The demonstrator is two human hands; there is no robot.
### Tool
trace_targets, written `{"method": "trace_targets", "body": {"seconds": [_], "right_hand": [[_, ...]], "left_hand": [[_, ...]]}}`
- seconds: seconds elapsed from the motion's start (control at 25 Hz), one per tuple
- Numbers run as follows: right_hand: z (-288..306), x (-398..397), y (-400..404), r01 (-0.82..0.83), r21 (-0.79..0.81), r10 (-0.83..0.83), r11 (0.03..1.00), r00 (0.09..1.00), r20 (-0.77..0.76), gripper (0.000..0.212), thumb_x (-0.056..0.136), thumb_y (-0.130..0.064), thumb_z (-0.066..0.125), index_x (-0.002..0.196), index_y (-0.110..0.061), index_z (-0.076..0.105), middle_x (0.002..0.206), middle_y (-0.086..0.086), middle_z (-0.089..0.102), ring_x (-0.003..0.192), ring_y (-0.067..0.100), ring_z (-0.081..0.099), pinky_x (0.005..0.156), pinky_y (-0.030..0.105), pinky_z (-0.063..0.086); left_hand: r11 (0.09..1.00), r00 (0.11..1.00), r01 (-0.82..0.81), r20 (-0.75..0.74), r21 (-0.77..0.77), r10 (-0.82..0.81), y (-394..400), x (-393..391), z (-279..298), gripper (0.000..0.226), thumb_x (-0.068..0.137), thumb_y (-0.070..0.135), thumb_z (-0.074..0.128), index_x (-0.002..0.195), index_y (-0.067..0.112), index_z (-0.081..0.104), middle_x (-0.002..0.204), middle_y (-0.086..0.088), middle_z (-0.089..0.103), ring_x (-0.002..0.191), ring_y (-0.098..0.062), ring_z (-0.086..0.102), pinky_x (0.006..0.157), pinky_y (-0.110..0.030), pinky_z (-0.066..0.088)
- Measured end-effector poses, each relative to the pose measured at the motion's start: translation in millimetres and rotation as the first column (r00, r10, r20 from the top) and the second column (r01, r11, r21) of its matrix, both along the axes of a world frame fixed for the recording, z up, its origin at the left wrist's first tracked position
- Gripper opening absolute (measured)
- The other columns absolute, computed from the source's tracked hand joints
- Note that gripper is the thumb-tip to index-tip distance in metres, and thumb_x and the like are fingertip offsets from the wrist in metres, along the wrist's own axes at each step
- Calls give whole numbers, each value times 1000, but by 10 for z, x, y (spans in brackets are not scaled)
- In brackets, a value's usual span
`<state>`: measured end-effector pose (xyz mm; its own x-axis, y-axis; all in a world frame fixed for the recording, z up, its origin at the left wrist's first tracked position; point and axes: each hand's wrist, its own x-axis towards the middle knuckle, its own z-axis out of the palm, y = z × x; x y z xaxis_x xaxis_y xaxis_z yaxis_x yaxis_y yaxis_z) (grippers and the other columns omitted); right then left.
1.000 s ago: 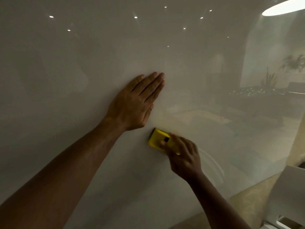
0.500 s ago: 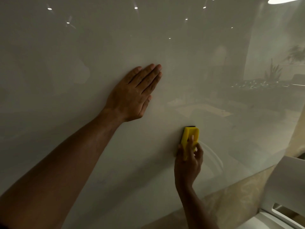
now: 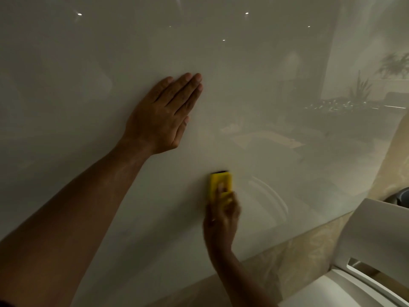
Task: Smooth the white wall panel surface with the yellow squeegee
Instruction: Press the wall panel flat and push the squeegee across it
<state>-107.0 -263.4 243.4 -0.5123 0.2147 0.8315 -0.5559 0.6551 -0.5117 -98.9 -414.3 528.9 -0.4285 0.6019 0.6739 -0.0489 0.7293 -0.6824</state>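
Right hand (image 3: 221,220) is gripping the yellow squeegee (image 3: 220,186) flat on the white wall panel (image 3: 276,89), long axis pointing 12 o'clock. Left hand (image 3: 164,116) is spread flat on the panel, holding nothing, at about 11 o'clock from the squeegee.

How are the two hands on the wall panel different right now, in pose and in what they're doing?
The left hand lies flat and open, fingers together and pointing up and right; the right hand is curled in a grip. The left hand holds nothing, while the right hand holds the yellow squeegee, which stands upright. The left hand sits higher on the white wall panel, the right hand lower and further right. Both are against that same glossy panel.
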Motion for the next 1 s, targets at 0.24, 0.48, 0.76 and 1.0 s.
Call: {"method": "trace_targets", "body": {"seconds": [0.24,0.48,0.76,1.0], "right_hand": [[-221,-70,248,-14,34,11,999,997,74,61,88,-9,76,144,-26,59,127,22,66,107,42,60,88,46,55],[-245,71,-119,2,-176,23,984,990,139,67,96,-12,68,157,-19,40,136,26,46,110,46,57,92,47,55],[-167,-307,521,59,-229,-12,972,979,203,62,92,-5,70,149,-23,54,131,23,53,109,45,58,89,48,56],[-29,129,-185,-103,-29,105,994,993,54,67,92,-4,68,154,-17,47,137,24,52,111,43,55,89,46,54]], "left_hand": [[997,1000,-11,6,73,11,1,39,-341,65,110,27,31,170,6,17,178,-12,16,165,-28,17,135,-45,14],[999,1000,2,21,54,-3,-54,56,-656,65,110,27,34,170,7,19,178,-10,18,165,-26,17,135,-43,11],[998,1000,17,7,63,-17,-78,46,-673,63,112,27,30,170,7,18,178,-10,17,165,-26,17,135,-44,14],[999,1000,-12,-10,42,12,-70,44,-672,64,111,27,30,170,7,17,178,-10,17,165,-26,17,135,-44,12]]}}
